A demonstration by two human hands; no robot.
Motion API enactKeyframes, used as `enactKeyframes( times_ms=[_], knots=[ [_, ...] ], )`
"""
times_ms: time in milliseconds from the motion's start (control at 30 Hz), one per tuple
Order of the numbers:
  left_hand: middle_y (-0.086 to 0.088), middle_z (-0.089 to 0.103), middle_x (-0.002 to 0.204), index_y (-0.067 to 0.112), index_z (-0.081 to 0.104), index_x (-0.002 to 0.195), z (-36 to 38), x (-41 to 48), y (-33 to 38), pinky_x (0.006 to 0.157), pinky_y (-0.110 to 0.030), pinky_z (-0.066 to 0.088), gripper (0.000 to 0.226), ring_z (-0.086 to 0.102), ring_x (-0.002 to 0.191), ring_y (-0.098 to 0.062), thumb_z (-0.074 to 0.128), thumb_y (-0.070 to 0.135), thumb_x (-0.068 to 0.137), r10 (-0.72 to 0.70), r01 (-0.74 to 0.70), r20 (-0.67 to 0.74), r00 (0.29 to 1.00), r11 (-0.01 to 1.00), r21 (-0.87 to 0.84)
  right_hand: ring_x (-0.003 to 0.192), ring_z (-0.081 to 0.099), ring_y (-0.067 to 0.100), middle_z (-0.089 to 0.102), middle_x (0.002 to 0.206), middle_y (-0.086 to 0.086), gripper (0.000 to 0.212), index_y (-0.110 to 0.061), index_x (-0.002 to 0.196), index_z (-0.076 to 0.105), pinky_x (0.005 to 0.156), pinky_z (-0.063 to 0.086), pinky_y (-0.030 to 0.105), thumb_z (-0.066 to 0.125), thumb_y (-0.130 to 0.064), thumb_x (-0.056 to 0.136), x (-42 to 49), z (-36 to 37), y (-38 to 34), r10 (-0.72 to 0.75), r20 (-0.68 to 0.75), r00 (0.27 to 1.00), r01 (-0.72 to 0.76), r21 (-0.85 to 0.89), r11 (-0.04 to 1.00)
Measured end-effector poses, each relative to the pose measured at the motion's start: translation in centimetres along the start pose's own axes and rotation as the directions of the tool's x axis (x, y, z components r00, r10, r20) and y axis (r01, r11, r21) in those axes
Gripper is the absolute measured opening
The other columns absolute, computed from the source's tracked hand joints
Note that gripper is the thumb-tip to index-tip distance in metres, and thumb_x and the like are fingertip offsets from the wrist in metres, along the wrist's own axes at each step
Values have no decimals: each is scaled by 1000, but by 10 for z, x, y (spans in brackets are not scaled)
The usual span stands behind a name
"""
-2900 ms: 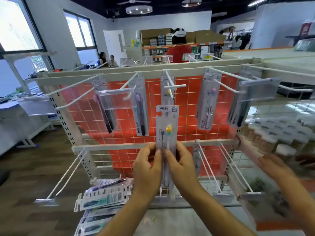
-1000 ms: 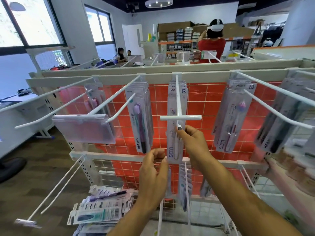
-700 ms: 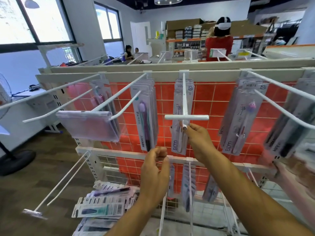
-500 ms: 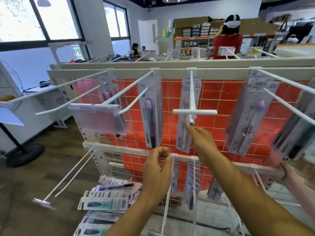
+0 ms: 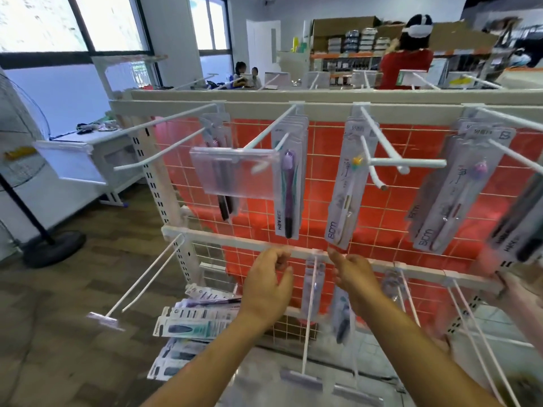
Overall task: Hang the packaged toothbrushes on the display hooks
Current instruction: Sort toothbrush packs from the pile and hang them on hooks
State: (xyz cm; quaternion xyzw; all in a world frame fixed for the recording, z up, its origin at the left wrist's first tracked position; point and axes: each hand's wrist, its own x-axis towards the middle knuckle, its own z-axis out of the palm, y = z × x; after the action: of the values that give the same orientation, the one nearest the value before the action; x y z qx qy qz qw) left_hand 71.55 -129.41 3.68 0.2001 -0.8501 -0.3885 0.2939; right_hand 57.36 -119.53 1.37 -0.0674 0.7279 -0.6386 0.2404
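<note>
**Bright daylight, smeared right edge**

Strong daylight pours in through the windows (image 5: 44, 22) at upper left, which are blown out to near white. The room is evenly lit, and shadows are faint and soft. The clear label holder (image 5: 235, 171) carries a pale glare. The middle packaged toothbrush (image 5: 346, 186) reads fairly sharp, while the packets at the right edge (image 5: 511, 230) are smeared by motion blur. The wide lens bows the top rail (image 5: 323, 111) and stretches the floor (image 5: 58, 318) toward the corners. The distant shelves (image 5: 352, 45) look soft.
</note>
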Motion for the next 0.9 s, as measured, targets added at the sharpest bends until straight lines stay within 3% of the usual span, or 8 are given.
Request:
enactKeyframes(
  times_ms=[67, 133, 200, 300, 433, 567, 767, 900],
  knots=[
    [8, 55, 103, 21, 56, 110, -8, -1, -13, 85, -17, 46, 17, 53, 95, -8, 56, 14, 95, -4, 1, 32, 999, 996, 93, 100, 58, 23, 64, 105, 2, 29, -11, 109, 63, 83, 48, 39, 57, -35, 95, -11, 12, 4, 0, -8, 1000, -1, -21, 1000],
    [9, 51, 106, 17, 57, 117, -17, -2, -29, 91, -27, 47, 22, 51, 100, -9, 56, 19, 95, -21, 8, 63, 998, 980, 199, 110, 58, 27, 65, 112, 7, 24, -12, 108, 64, 89, 48, 41, 56, -32, 96, -24, 25, 8, -28, 1, 1000, 28, -53, 998],
    [9, 50, 109, 17, 56, 121, -28, -5, -43, 96, -28, 44, 27, 49, 106, -10, 55, 22, 95, -63, 34, 107, 992, 966, 258, 109, 58, 26, 64, 105, 5, 22, -9, 106, 62, 95, 47, 43, 54, -28, 97, -38, 40, 9, -67, 47, 997, 73, -119, 990],
    [6, 52, 115, 21, 55, 124, -46, -13, -64, 97, -26, 36, 30, 47, 110, -12, 54, 24, 95, -124, 78, 136, 983, 951, 298, 97, 59, 20, 64, 99, 3, 18, -10, 102, 61, 92, 50, 42, 52, -25, 98, -53, 68, 10, -103, 126, 987, 130, -236, 963],
    [3, 51, 129, 19, 50, 131, -70, -29, -95, 101, -27, 34, 35, 45, 119, -15, 52, 26, 96, -185, 82, 180, 966, 882, 464, 99, 56, 14, 59, 104, -4, 17, -17, 111, 56, 82, 48, 28, 55, -26, 97, -66, 107, 15, -148, 234, 961, 234, -395, 889],
    [0, 47, 137, 21, 45, 134, -89, -48, -131, 106, -32, 34, 40, 42, 126, -19, 53, 28, 96, -309, 157, 199, 930, 823, 546, 106, 57, 19, 61, 116, 1, 28, -17, 119, 58, 96, 48, 38, 58, -29, 94, -68, 148, 35, -82, 329, 941, 266, -567, 780],
    [-4, 45, 138, 18, 43, 135, -105, -89, -196, 102, -38, 37, 42, 41, 126, -25, 49, 30, 95, -456, 183, 233, 859, 698, 692, 111, 58, 22, 60, 126, 4, 40, -15, 129, 55, 86, 47, 28, 57, -31, 92, -70, 195, 100, 90, 376, 922, 246, -750, 614],
    [-1, 43, 140, 21, 42, 136, -108, -115, -234, 100, -38, 39, 47, 39, 130, -24, 55, 30, 92, -503, 192, 243, 829, 665, 722, 121, 53, 24, 54, 137, 6, 46, -15, 134, 52, 92, 43, 28, 60, -28, 90, -76, 212, 141, 172, 399, 901, 265, -819, 510]
  ],
)
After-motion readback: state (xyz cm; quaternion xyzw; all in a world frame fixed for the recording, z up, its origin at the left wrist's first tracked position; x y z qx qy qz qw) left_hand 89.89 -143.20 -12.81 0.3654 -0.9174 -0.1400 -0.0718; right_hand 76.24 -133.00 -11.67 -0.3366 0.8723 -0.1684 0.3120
